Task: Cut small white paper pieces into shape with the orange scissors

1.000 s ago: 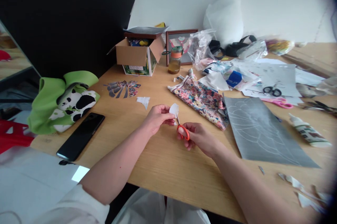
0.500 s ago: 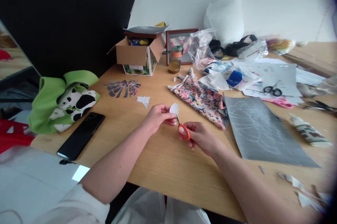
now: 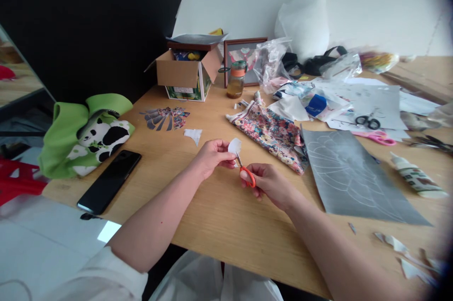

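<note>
Between the thumb and fingers of my left hand (image 3: 213, 157) is a small white piece (image 3: 234, 146), paper or cloth, with a rounded upper edge. My right hand (image 3: 265, 180) grips a pair of orange-handled scissors (image 3: 250, 178), its thumb at the handle loop. The blades point up and away, their tips meeting the white piece's lower edge beside my left fingers. Both hands are held over the table's middle. Behind my left hand lies another white scrap (image 3: 193, 136). Beyond my right hand is a folded floral cloth (image 3: 269, 133).
Cut grey and floral petal shapes (image 3: 166, 118) lie left of centre, near a phone (image 3: 109, 182) and green panda bag (image 3: 85, 136). A grey sheet with a line drawing (image 3: 357, 176), glue bottle (image 3: 417, 176) and pink scissors (image 3: 380, 137) lie right. A box (image 3: 184, 72) and jar (image 3: 236, 81) stand behind.
Almost nothing differs. Both hands, the scissors and the white piece keep nearly the same positions; the whole view has shifted very slightly.
</note>
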Available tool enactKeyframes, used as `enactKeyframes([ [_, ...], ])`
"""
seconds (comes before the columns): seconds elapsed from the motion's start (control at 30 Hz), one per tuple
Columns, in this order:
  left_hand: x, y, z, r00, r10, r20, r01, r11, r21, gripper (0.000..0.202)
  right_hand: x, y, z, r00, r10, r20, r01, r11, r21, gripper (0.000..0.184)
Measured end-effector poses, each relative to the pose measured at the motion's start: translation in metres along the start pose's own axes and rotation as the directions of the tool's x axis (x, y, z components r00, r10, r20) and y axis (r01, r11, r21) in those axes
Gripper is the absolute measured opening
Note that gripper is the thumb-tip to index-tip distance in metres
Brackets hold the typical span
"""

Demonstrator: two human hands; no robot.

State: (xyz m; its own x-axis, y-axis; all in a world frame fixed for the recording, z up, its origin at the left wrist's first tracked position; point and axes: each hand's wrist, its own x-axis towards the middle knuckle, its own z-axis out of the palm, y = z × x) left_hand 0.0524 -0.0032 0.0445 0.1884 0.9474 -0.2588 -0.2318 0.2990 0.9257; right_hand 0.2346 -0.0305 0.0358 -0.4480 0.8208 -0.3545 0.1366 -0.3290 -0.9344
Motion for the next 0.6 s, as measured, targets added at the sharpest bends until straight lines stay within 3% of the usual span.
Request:
enactKeyframes([
  [0.6,-0.0005,0.0017,-0.0008,1.0,-0.003,0.017,0.002,0.999,0.032,0.023,-0.0004,0.0004,-0.0021,0.999,0.005,0.05,-0.004,1.0,-0.012,0.05],
])
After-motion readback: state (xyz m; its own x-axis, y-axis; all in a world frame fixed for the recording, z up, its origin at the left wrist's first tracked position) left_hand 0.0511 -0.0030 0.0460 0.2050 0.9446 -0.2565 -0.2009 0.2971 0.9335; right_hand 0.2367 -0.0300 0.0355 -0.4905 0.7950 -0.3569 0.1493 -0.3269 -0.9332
